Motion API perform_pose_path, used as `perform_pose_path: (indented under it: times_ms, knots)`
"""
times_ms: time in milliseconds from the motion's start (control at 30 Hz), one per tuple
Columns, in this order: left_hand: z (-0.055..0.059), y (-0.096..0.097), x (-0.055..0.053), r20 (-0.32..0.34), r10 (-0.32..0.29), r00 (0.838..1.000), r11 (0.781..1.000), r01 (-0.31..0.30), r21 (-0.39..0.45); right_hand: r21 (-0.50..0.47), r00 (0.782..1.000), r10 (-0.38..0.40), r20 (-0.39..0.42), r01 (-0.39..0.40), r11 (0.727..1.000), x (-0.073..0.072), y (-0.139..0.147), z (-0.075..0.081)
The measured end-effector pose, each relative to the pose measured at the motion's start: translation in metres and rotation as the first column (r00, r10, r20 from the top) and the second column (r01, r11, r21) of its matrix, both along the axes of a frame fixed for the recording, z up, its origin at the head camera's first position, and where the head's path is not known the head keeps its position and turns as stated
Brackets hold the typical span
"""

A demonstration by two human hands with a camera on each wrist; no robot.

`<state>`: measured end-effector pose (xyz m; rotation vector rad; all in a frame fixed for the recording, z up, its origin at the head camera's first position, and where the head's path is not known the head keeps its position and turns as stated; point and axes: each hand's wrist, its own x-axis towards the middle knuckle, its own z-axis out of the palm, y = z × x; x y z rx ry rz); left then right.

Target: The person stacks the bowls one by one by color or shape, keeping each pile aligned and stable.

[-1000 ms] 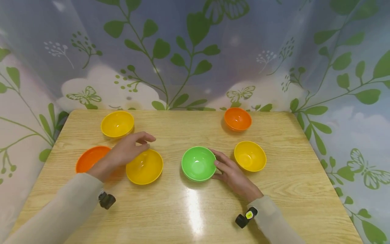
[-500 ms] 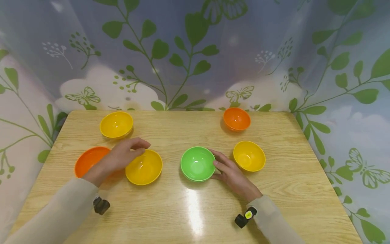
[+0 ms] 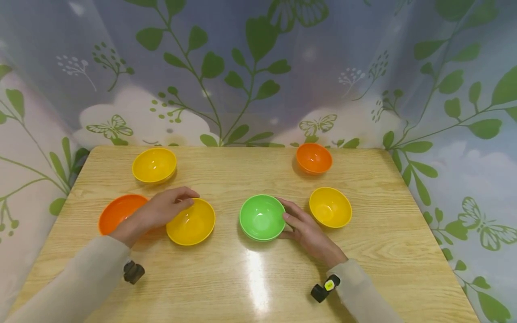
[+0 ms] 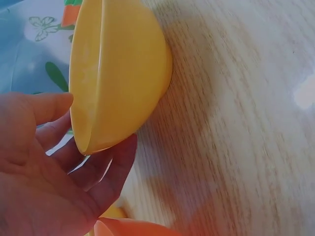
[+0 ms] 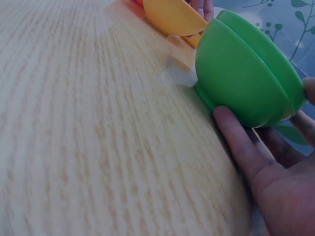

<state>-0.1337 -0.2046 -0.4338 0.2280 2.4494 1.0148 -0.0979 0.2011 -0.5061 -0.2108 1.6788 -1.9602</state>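
In the head view, my left hand (image 3: 167, 206) reaches over an orange bowl (image 3: 119, 214) to a yellow bowl (image 3: 191, 222) left of centre. The left wrist view shows the thumb at this yellow bowl's (image 4: 130, 69) rim and the fingers curled against its outside. My right hand (image 3: 308, 231) holds the right side of a green bowl (image 3: 262, 217), thumb on the rim and fingers around the wall. Two rims show on the green bowls (image 5: 241, 73) in the right wrist view, one nested inside the other. The orange bowl is partly hidden by my left wrist.
Another yellow bowl (image 3: 155, 165) stands at the back left of the wooden table (image 3: 226, 287). On the right are an orange bowl (image 3: 314, 158) near the back edge and a yellow bowl (image 3: 330, 207) beside my right hand. A patterned curtain (image 3: 242, 67) hangs behind.
My left hand has come down and slightly left, from above the yellow bowl's far rim to a grip on it. The right hand keeps its hold on the green bowls.
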Motion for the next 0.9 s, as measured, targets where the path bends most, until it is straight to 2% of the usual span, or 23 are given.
perform_pose_path:
  times_ms: [267,400,500,733,900]
  knots:
    - [0.0004,-0.0009,-0.0016,-0.008,-0.069,0.998,0.996,0.068,-0.061,0.004,1.0,-0.012,0.002,0.012,1.0,0.0002,-0.0012,0.0002]
    - [0.0003,-0.0007,-0.0018,0.024,-0.075,0.997,0.995,0.077,-0.067,-0.001,1.0,-0.015,-0.009,0.015,1.0,0.0004,-0.0019,0.0013]
    - [0.0002,-0.0009,-0.0018,0.055,-0.071,0.996,0.995,0.075,-0.066,-0.003,1.0,-0.015,-0.015,0.015,1.0,0.0007,-0.0023,0.0017]
    - [-0.0016,-0.0033,-0.0013,0.072,-0.065,0.995,0.995,0.07,-0.066,-0.001,1.0,-0.013,-0.021,0.013,1.0,0.001,-0.0024,0.0019]
    - [-0.0058,-0.0058,-0.0011,0.114,-0.048,0.992,0.999,0.047,0.006,-0.002,1.0,-0.014,-0.017,0.014,1.0,0.0008,-0.0026,0.0017]
